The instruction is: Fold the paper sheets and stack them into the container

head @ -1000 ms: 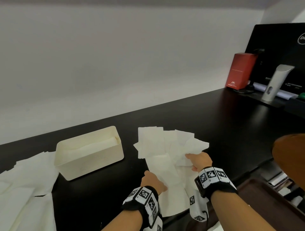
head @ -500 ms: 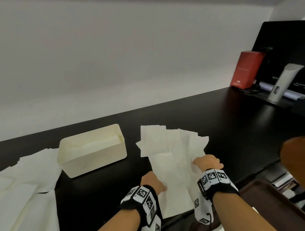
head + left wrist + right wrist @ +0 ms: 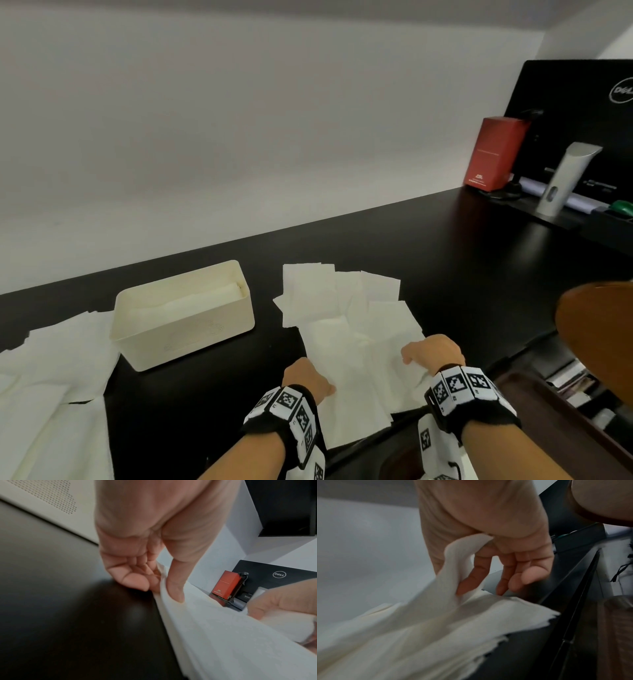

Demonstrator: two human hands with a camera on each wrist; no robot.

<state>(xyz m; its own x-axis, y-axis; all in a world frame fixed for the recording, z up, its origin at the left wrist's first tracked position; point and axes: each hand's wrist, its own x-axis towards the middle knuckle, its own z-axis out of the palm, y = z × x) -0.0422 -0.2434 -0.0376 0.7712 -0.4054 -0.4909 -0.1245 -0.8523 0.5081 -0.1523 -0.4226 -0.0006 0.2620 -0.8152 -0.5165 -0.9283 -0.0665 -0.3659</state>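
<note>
A white paper sheet [image 3: 356,370] lies on top of a loose pile of sheets [image 3: 329,291] on the black desk. My left hand [image 3: 310,378] pinches the sheet's left edge [image 3: 164,588] between thumb and curled fingers. My right hand [image 3: 433,351] pinches its right side, and a lifted flap [image 3: 453,566] runs between thumb and forefinger. To the left stands the cream container [image 3: 185,339] with folded sheets [image 3: 191,301] lying inside.
A second spread of white sheets [image 3: 51,377] covers the desk's left end. At the far right stand a red box [image 3: 493,154], a black monitor [image 3: 579,120] and its silver stand [image 3: 565,181]. A brown rounded object [image 3: 599,329] sits at the right, past the desk's front edge.
My right hand has drawn back toward me from the far part of the pile, bringing the sheet's edge with it. My left hand has stayed at the sheet's left edge.
</note>
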